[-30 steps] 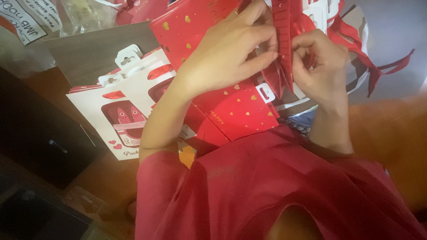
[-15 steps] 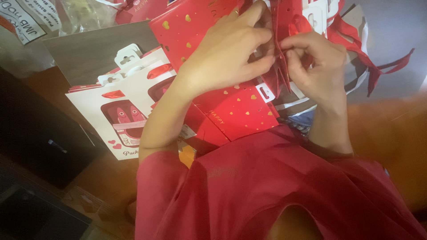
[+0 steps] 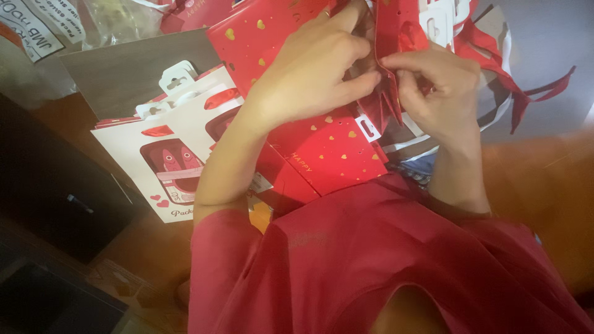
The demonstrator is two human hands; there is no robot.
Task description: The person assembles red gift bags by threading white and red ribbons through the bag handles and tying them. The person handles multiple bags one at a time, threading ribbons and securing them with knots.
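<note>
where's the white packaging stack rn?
Head view, left of centre: the white packaging stack lies fanned on the wooden surface, beside the left hand's forearm, partly under the red gift bag.

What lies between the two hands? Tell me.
In the head view, a folded strip of shiny red foil stands between the left hand and right hand, pinched by both.
</note>
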